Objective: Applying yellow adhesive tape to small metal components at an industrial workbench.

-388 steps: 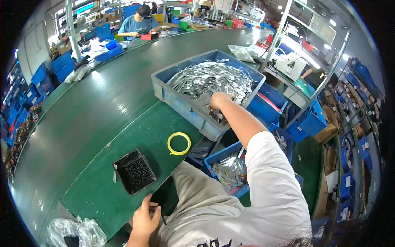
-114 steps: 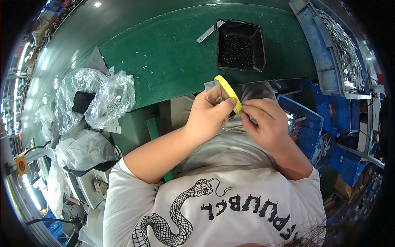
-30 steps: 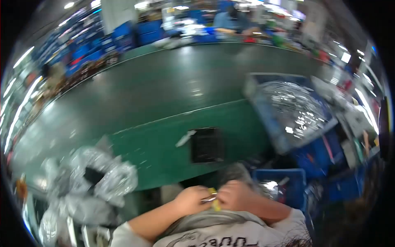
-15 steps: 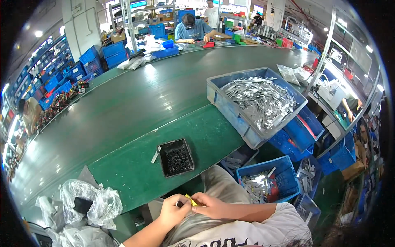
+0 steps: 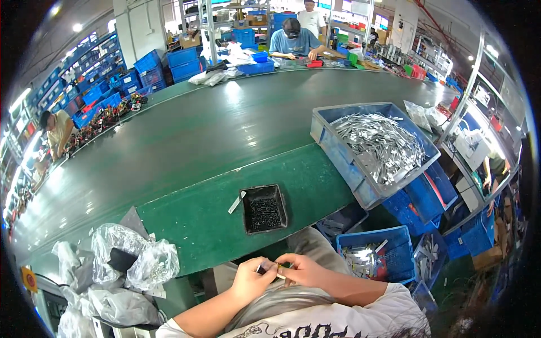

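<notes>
My left hand (image 5: 252,279) and my right hand (image 5: 302,270) meet over my lap, just below the edge of the green table (image 5: 191,219). Together they pinch a small flat piece (image 5: 279,273) with a touch of yellow; most of it is hidden by my fingers. A black tray of small dark screws (image 5: 264,208) sits on the table straight ahead of my hands. A thin metal strip (image 5: 236,201) lies beside its left side.
A blue bin heaped with silver metal strips (image 5: 376,147) stands at the table's right. Lower blue bins (image 5: 376,260) with parts sit by my right knee. Crumpled clear plastic bags (image 5: 132,260) lie at left. Other people work at benches far behind and at left.
The camera has tipped up and steadied, showing more of the green table. My hands stay together at my lap on the small piece; the yellow tape ring is no longer clearly visible.
</notes>
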The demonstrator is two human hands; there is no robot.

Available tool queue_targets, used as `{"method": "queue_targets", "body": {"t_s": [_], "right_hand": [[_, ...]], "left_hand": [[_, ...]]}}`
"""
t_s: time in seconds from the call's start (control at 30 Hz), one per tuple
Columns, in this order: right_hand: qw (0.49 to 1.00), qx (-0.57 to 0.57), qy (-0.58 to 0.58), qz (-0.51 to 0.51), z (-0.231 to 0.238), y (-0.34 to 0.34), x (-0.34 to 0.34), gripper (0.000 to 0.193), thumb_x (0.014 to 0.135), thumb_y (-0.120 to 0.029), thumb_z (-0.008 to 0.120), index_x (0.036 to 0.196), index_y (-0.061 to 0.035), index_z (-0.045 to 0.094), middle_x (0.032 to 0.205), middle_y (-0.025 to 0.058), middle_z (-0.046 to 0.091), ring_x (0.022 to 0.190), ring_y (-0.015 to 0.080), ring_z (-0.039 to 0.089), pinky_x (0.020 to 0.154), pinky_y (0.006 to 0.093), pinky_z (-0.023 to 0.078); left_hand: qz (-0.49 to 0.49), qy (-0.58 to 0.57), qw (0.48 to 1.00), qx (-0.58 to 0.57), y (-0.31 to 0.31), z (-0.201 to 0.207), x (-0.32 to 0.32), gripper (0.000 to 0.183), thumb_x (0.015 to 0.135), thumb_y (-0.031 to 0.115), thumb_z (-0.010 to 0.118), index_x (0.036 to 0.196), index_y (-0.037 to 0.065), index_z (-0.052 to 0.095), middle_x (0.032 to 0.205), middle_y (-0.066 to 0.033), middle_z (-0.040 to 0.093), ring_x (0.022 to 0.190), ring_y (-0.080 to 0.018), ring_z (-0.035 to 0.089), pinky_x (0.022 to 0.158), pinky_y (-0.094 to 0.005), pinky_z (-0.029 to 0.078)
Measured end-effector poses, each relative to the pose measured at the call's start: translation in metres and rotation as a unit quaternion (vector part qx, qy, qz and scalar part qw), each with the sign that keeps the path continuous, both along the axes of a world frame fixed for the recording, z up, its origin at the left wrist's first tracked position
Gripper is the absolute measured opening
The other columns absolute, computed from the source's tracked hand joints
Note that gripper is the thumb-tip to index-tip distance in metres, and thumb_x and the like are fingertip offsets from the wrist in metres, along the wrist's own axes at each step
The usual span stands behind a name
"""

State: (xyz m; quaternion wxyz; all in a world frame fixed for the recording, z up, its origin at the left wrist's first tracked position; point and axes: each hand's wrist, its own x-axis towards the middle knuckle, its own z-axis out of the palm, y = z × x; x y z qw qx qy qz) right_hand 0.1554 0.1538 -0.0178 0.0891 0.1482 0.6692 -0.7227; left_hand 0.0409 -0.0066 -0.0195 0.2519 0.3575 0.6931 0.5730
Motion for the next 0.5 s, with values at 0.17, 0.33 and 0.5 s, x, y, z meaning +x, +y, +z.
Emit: {"method": "queue_targets", "body": {"t_s": [0.17,0.33,0.5], "right_hand": [[0.988,0.045,0.134,-0.064,-0.017,0.000,-0.004,0.021,0.097,-0.013,0.061,0.112,0.0007,0.063,0.128,0.0088,0.053,0.072,0.0093,0.063,0.063,0.0241,0.050],[0.976,0.095,0.173,-0.093,-0.034,0.000,-0.005,0.016,0.092,-0.009,0.067,0.103,0.0015,0.068,0.120,0.0078,0.057,0.071,0.0084,0.057,0.063,0.0240,0.046],[0.968,0.156,0.174,-0.095,-0.010,-0.011,0.001,0.011,0.086,-0.007,0.071,0.093,0.0009,0.071,0.095,0.0063,0.064,0.074,0.0094,0.058,0.063,0.0244,0.045]], "left_hand": [[0.009,-0.058,0.998,-0.015,0.003,0.011,-0.002,0.009,0.085,0.003,0.069,0.077,0.000,0.065,0.073,-0.0011,0.066,0.068,-0.0047,0.056,0.060,-0.0241,0.047],[0.012,-0.037,0.999,-0.009,0.001,0.005,0.001,0.009,0.084,0.003,0.070,0.078,0.000,0.065,0.074,-0.0029,0.066,0.068,-0.0061,0.058,0.060,-0.0247,0.048],[-0.011,0.144,0.989,0.016,-0.008,0.016,0.004,0.007,0.082,0.003,0.071,0.080,0.000,0.065,0.077,-0.0120,0.068,0.067,-0.0169,0.065,0.061,-0.0285,0.051]]}}
